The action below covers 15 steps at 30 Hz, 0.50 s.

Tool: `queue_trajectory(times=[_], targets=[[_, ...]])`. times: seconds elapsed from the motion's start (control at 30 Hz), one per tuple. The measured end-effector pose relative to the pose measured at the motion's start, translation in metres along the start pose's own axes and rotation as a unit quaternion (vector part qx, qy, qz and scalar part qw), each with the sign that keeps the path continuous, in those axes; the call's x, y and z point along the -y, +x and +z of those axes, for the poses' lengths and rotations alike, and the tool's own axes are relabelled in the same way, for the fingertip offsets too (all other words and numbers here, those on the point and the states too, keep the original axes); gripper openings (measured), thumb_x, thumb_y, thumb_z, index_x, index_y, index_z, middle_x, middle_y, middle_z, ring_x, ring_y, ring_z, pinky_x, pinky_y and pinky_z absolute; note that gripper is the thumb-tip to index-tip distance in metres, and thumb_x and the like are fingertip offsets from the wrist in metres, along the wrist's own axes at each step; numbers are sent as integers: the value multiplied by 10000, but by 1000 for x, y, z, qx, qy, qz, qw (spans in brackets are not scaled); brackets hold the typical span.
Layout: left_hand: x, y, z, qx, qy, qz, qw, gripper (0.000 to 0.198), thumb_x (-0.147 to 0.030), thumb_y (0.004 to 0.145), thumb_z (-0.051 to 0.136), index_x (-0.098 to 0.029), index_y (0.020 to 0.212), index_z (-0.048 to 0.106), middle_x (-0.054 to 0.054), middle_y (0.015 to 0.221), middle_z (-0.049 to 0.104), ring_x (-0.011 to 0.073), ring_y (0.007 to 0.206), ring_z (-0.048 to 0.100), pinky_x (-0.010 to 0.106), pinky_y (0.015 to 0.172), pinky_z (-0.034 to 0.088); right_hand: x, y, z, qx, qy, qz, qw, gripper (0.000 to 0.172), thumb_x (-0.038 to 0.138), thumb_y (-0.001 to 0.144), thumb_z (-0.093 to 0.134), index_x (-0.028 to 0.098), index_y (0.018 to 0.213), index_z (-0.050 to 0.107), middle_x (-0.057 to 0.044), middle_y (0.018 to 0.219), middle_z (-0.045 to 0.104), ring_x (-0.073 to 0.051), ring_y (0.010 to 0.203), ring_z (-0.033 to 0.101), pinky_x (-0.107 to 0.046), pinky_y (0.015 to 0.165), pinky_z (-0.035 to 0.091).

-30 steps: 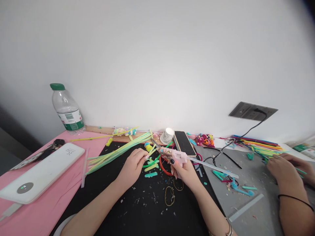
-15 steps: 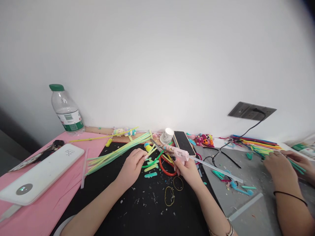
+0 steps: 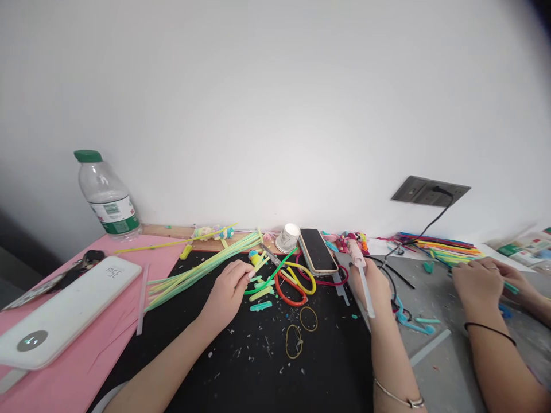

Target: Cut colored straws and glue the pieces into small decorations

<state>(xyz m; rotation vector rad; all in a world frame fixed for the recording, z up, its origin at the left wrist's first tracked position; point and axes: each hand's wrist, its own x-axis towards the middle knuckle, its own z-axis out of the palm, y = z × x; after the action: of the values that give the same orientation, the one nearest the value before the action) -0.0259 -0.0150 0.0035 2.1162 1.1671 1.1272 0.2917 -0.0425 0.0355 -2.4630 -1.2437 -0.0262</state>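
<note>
My left hand [image 3: 228, 287] is closed in a pinch on a short pale-yellow pipe cleaner [image 3: 260, 263] above the black mat [image 3: 241, 367]. Just beyond the fingertips lies a small yellow and blue fuzzy piece [image 3: 253, 256]. My right hand [image 3: 373, 285] is wrapped round a pink hot glue gun [image 3: 355, 252], and a clear glue stick [image 3: 367, 292] juts from its back towards me. Between my hands rest scissors [image 3: 290, 301] with an orange-red and a yellow handle loop, a green pipe cleaner [image 3: 280, 268] and several short fuzzy pieces [image 3: 261, 306].
A phone [image 3: 318, 250] and paper cup [image 3: 288, 237] stand near the wall. Pale pipe cleaners [image 3: 202, 264], a power bank [image 3: 73, 310] and a bottle [image 3: 109, 201] are leftward. Rightward, a black cord [image 3: 439, 218] runs from the socket; another person's hands [image 3: 480, 281] work there.
My right hand has carried the glue gun rightward, away from my left hand, and turned it. The scissors' handles and the phone are now uncovered. My left hand keeps its pinch.
</note>
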Motion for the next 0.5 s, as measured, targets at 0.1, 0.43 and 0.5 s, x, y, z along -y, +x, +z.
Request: queue_trajectory(times=[0.1,0.43,0.5], targets=[[0,0,0,0,-1,0,1000,217,-248,936,346,-197,805,511,35,808,553,187,789,521,287,722,414,-14,5,-1,4,-58,44,997,375,301,848,363,239,1131,600,-162,1069,637,-404,1030,535,-546,785,399],[-1,0,0,2,-10,-4,1000,219,-249,940,341,-195,798,499,28,792,530,179,767,507,280,703,403,-22,12,14,-10,-92,68,993,501,113,714,454,205,1190,582,-187,1201,556,-392,1170,460,-578,935,317],[-2,0,-1,3,-18,-5,1000,222,-254,943,334,-197,802,495,25,784,519,177,754,501,278,693,400,-17,12,13,-82,-48,39,995,460,111,740,408,163,1159,590,-192,1171,564,-368,1160,467,-547,943,333]])
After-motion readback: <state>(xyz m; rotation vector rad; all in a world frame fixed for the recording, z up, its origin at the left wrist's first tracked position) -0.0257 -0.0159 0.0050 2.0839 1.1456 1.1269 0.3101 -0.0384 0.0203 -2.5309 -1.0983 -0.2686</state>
